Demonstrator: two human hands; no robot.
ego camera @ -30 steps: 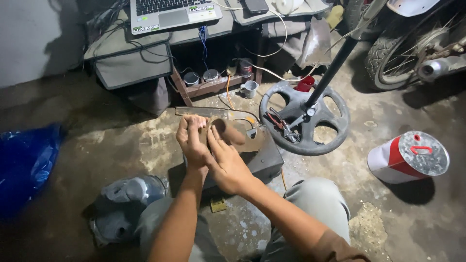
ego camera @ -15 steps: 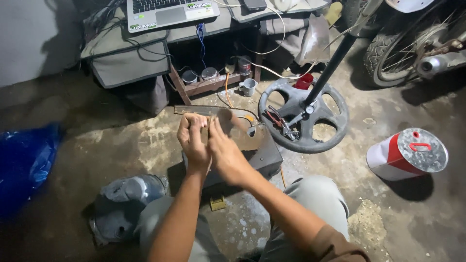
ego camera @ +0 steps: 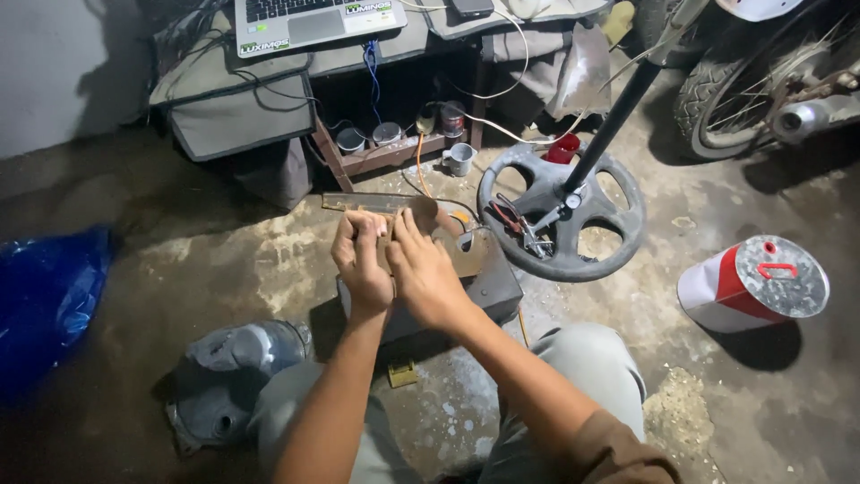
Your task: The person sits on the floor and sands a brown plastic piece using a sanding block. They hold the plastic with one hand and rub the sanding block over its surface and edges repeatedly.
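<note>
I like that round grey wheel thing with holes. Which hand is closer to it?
The right hand is nearer. The round grey disc lies on the floor to its right, not touching. The left hand is farther, on the right hand's other side.

Single head-worn view, looking steeply down and forward, close over both hands, left hand (ego camera: 361, 260), right hand (ego camera: 425, 273), concrete floor (ego camera: 224, 260) beyond, no second view.

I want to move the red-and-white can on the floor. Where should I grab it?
The red-and-white can lies tilted on its side, lid facing up and right. Probably grip across its round body from above; the red handle on the lid is an alternative.
</note>
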